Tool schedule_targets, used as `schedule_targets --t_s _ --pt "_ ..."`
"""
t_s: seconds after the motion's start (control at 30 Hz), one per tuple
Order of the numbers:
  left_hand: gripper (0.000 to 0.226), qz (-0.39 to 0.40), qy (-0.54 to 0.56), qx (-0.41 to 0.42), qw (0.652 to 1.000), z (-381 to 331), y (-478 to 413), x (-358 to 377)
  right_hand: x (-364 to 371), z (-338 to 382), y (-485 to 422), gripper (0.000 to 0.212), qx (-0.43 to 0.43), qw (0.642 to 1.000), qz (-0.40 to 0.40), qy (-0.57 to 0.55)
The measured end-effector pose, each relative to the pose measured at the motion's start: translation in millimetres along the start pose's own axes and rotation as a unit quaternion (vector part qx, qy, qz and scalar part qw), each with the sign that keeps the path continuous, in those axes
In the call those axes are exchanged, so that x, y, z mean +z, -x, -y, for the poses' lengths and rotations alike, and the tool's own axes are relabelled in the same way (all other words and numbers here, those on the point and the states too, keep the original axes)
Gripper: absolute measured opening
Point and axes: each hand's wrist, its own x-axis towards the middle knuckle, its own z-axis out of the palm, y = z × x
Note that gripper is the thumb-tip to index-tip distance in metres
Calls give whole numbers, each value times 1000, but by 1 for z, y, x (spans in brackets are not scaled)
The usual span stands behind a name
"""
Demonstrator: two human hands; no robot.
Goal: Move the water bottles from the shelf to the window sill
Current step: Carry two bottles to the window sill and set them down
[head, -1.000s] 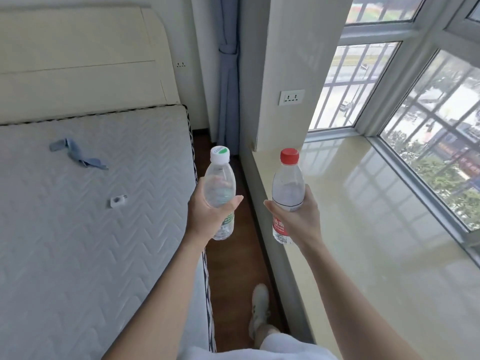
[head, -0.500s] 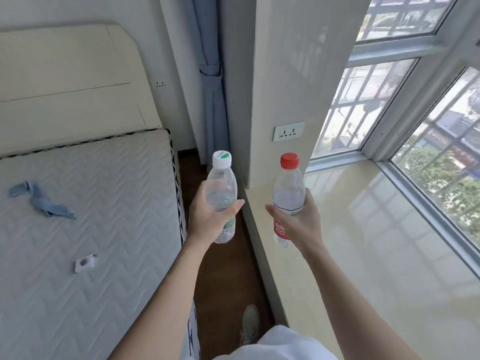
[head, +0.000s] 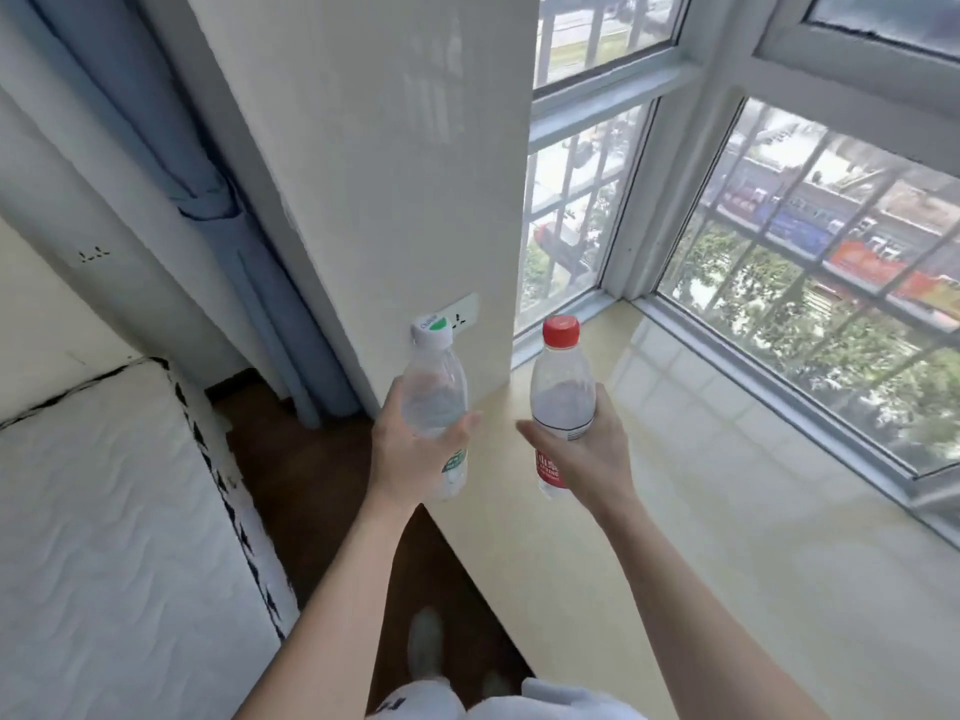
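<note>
Head view had both bottles up in the air: the left hand (head: 415, 454) was wrapped tight round the green-capped bottle (head: 435, 402), the right hand (head: 584, 454) was closed round the red-capped bottle (head: 561, 397), both upright, near each other but apart. The red one hung over the sill (head: 727, 511); the green one sat right at the sill's near edge, beside the wall pillar (head: 405, 174). Neither base was down yet. By my reading, the tidy way was to carry both further in over the sill, lower them straight, and let go only once each base sat flat, since that glossy surface looked slippery. Little blocked the way: the socket (head: 464, 313) on the pillar was behind the green cap, the curtain (head: 228, 215) and mattress (head: 114, 511) lay off to the left, the window (head: 810, 283) well beyond
</note>
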Motion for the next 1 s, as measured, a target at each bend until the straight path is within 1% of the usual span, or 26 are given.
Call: schedule_targets --t_s 0.13,0.3,0.43,0.53,0.6,0.83,0.93,1.0 --pt "53 86 17 -1 996 -3 -36 34 -13 -8 -15 48 37 997 -69 -7" --pt "51 201 36 23 979 -4 -73 78 -30 -13 -22 46 60 982 -179 -10" --pt "53 272 53 25 961 1 -93 105 -41 -20 -19 46 80 964 -252 -7" --pt "62 313 57 24 948 6 -100 122 -45 -27 -15 46 102 950 -294 -25" --pt "63 338 54 31 939 11 -103 132 -46 -33 -13 48 111 941 -319 -27" --pt "62 375 44 -1 926 34 -111 154 -45 -59 -18 53 137 924 -354 -49" --pt "58 390 36 -31 919 59 -118 167 -45 -84 -29 56 140 926 -347 -57" --pt "55 401 27 -44 914 80 -122 179 -44 -107 -37 55 143 927 -339 -70"
